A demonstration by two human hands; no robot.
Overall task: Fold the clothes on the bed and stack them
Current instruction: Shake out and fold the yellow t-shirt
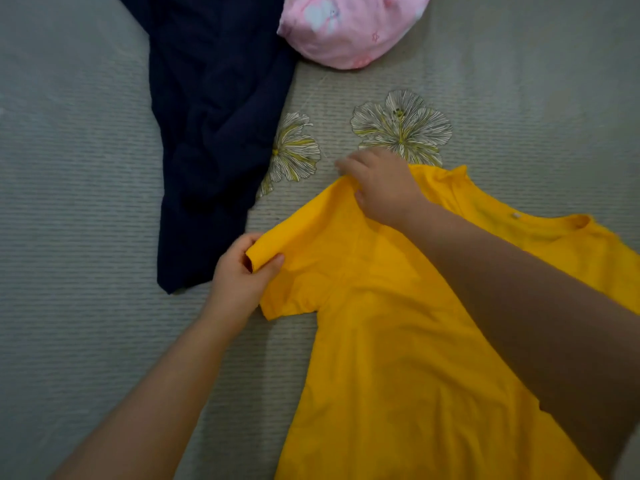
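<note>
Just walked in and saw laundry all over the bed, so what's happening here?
A person is working on a yellow top spread on the bed. The left hand pinches the sleeve end, and the right hand grips the shoulder. A dark navy garment and a pink bundle lie unfolded farther away.

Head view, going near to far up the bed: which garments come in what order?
Yellow shirt, gripped at its sleeve by the left hand and at its shoulder by the right hand → navy garment → pink garment.
</note>
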